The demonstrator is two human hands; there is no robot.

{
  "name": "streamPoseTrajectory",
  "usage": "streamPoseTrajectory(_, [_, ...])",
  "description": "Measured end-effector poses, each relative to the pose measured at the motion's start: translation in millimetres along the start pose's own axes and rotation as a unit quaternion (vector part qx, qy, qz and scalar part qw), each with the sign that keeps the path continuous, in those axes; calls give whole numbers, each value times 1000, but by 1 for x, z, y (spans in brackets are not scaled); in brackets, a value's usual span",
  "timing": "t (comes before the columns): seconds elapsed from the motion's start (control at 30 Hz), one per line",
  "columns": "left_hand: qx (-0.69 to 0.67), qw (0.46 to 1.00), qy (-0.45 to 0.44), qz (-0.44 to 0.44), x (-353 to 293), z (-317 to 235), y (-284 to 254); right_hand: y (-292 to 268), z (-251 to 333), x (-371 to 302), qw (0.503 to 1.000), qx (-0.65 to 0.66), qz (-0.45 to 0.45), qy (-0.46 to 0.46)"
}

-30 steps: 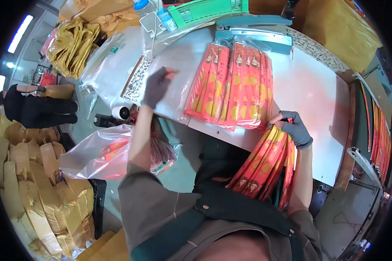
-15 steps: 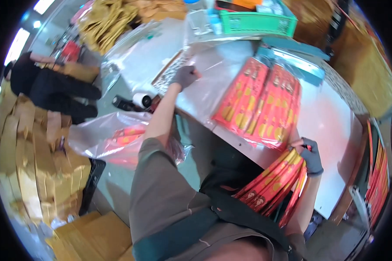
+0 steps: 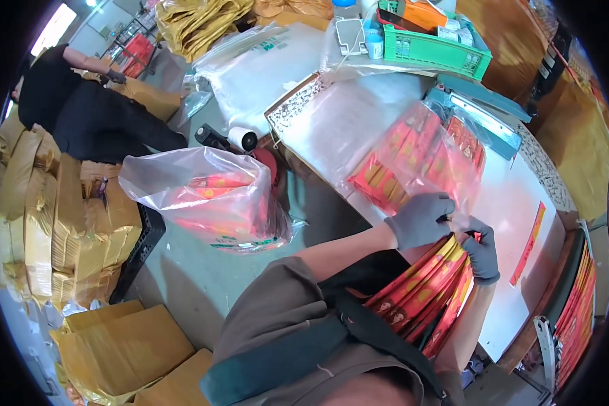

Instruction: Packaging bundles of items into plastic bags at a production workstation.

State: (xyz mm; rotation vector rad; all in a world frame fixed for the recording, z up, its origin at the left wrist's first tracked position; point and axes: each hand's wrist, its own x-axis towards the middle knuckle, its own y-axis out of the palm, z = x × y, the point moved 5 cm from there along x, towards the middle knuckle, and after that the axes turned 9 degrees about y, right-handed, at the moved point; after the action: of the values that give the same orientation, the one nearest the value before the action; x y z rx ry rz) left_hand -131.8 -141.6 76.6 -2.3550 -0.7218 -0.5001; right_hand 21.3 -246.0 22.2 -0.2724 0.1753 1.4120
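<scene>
My right hand [image 3: 480, 256], in a grey fingerless glove, is closed round the top of a fanned bundle of long red-and-yellow packets [image 3: 423, 284]. The bundle hangs over my lap at the table's near edge. Right beside it, my gloved left hand [image 3: 423, 220] is closed at the edge of a clear plastic bag [image 3: 446, 162], its fingertips partly hidden. The film lies loosely over flat stacks of similar red packets [image 3: 392, 152] on the white table [image 3: 504, 196].
One red strip [image 3: 528, 243] lies right on the table. A teal sealing machine [image 3: 484, 115] and green crate [image 3: 440, 54] stand behind. Left, a filled plastic bag [image 3: 210, 203] sits on the floor near wrapped cartons [image 3: 68, 230]; a person in black [image 3: 88, 101] bends beyond.
My left hand has come from the table's far left side to beside my right hand. Clear film now covers the red stacks. My right hand still grips the bundle.
</scene>
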Motion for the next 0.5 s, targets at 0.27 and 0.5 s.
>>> streamPoseTrajectory(0.27, [-299,948,-108,3,-18,19,16,-4,-6,-11,996,19,-66,55])
streamPoseTrajectory(0.5, [-414,892,-183,-6,-24,33,37,7,-3,-21,986,81,-145,3])
